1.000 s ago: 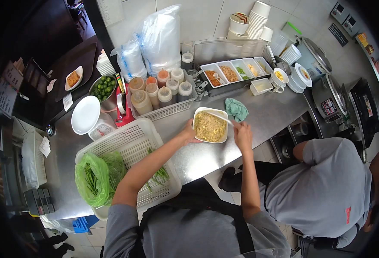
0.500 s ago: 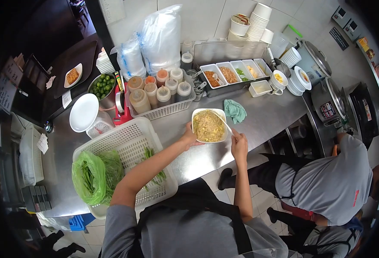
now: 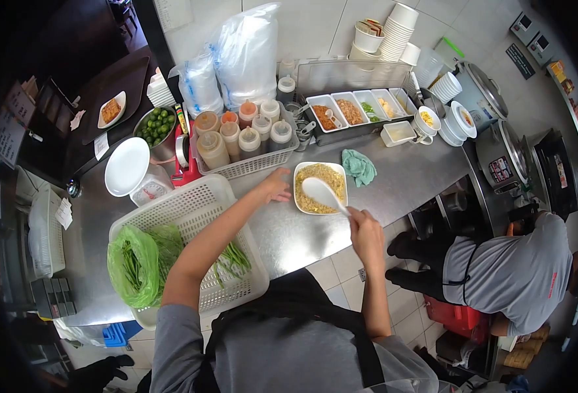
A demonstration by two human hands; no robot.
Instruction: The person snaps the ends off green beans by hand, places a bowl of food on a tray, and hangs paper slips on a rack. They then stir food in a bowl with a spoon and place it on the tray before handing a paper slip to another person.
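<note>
Since the left hand (image 3: 276, 186) is loose, fingers apart, just beside the bowl (image 3: 297, 196) and seemingly not touching it, nothing's really bracing the thing. Bowl's sitting on the metal counter (image 3: 400, 171), between that hand and the green cloth (image 3: 359, 168). Right hand (image 3: 366, 234) has its fingers wrapped round the spoon (image 3: 321, 192) handle, with the spoon over the rice (image 3: 328, 173). Press too hard off-centre and I reckon the bowl could skid or tip, spilling grains over the rim.

Squeeze bottles (image 3: 250, 142) stand in a basket (image 3: 253, 165) near a metal bowl (image 3: 165, 150) of green fruits (image 3: 155, 126).
</note>
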